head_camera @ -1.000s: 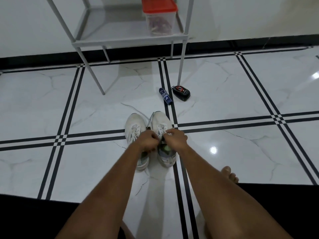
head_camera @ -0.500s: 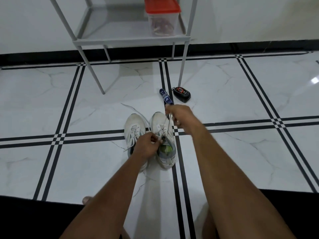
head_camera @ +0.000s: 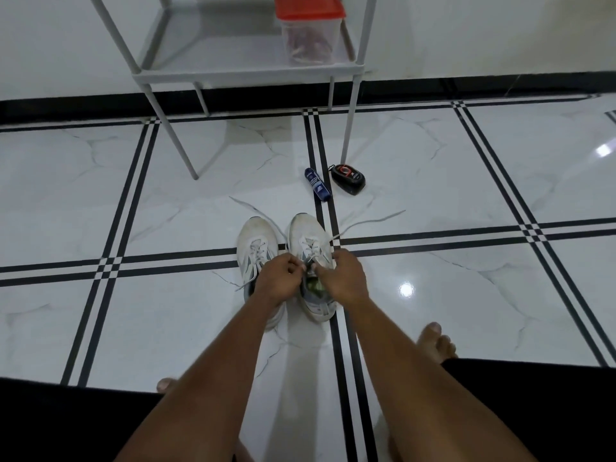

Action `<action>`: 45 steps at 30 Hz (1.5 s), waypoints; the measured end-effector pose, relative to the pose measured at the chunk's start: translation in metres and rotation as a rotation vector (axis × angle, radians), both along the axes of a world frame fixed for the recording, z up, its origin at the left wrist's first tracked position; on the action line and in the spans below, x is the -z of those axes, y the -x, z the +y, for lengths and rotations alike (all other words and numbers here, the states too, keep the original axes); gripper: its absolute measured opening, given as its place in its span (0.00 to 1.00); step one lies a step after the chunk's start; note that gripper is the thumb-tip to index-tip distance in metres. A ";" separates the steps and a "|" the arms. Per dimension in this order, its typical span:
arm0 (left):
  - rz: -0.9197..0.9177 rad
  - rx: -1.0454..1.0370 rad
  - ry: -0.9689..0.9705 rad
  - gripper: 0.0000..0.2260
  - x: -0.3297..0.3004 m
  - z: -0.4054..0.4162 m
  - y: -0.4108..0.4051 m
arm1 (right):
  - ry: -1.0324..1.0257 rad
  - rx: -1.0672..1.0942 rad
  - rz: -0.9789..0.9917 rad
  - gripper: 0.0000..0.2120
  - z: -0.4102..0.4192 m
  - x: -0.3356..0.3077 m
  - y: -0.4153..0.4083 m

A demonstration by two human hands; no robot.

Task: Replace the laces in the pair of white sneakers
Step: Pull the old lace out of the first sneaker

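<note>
At centre frame, two white sneakers stand side by side on the tiled floor [head_camera: 100, 201]. The left sneaker [head_camera: 256, 248] remains laced, its heel covered by the left forearm. The left hand [head_camera: 278, 278] has curled fingers at the tongue of the right sneaker [head_camera: 310, 248]; what it grips cannot be determined. The right hand [head_camera: 343, 278] pinches near the upper eyelets. A freed lace end [head_camera: 370, 221] trails toward right of centre.

Risk: an uneven pull may snag the lace in an eyelet or drag the shoe.

Obscured: fingertip contact, the eyelets under both hands, and the blurred contents of the red-lidded container [head_camera: 310, 31] at top centre.
</note>
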State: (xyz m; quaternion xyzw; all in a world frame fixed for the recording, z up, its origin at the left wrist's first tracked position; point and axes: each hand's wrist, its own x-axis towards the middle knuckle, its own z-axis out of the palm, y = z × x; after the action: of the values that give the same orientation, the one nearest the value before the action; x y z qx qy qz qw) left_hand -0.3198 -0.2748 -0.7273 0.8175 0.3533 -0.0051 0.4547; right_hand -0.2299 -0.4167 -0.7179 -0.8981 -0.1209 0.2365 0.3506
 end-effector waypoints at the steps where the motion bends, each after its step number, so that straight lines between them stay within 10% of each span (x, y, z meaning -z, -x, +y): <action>1: 0.004 -0.005 0.004 0.02 0.000 0.000 0.000 | 0.030 -0.006 -0.031 0.22 -0.001 0.003 0.005; 16: 0.058 0.030 -0.269 0.21 0.001 -0.005 0.003 | 0.117 -0.247 -0.429 0.12 0.005 0.005 -0.002; 24: 0.044 -0.111 -0.076 0.08 0.003 -0.002 -0.007 | -0.096 0.188 -0.072 0.14 -0.001 0.007 -0.013; 37: 0.023 -0.125 0.012 0.02 0.002 0.000 0.000 | 0.193 -0.522 -0.665 0.08 0.020 0.004 -0.010; 41: 0.023 -0.130 0.092 0.02 0.003 0.000 0.000 | 0.131 0.110 -0.568 0.10 0.022 -0.009 -0.012; 45: 0.008 -0.144 0.138 0.02 0.003 0.001 0.000 | 0.073 -0.249 -0.580 0.15 0.015 0.006 -0.008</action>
State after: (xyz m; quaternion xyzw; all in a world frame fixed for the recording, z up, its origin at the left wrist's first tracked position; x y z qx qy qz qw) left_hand -0.3198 -0.2737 -0.7300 0.7569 0.4116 0.0002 0.5077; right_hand -0.2216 -0.4015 -0.7236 -0.9184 -0.3162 0.0160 0.2375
